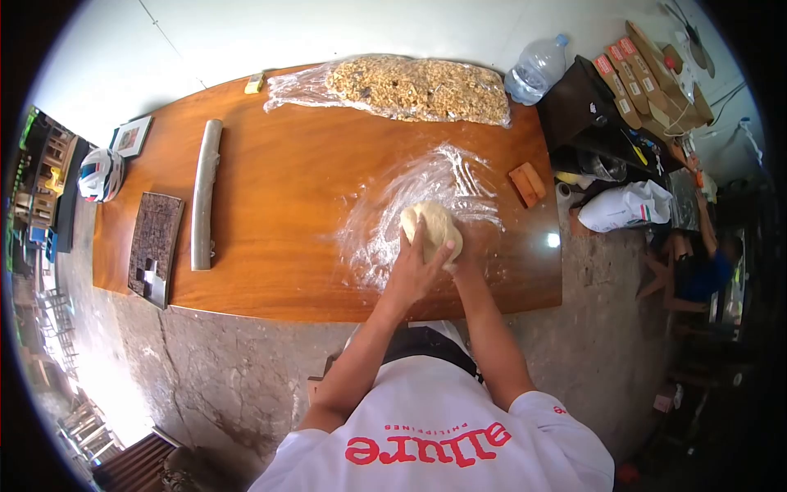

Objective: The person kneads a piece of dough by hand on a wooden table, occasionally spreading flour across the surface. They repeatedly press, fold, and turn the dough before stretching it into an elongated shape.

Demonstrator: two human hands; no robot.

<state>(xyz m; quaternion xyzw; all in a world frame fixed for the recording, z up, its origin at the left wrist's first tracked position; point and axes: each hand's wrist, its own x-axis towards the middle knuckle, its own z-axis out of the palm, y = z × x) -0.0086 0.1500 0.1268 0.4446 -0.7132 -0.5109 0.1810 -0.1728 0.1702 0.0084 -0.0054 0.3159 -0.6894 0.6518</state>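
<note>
A pale ball of dough (429, 221) rests on the wooden table (279, 197), within a patch of scattered white flour (377, 215). My left hand (420, 261) lies over the near-left side of the dough with its fingers spread. At the dough's near-right side is my right hand (466, 252); its fingers are mostly hidden behind the dough. Which arm crosses nearer is not in doubt: both reach up from the table's front edge, side by side.
A bag of brown pieces (418, 88) and a water bottle (537, 72) stand at the back. A long roll (206, 195) and a dark board (156, 246) lie left; a reddish block (527, 184) lies right. A person (703, 271) is far right.
</note>
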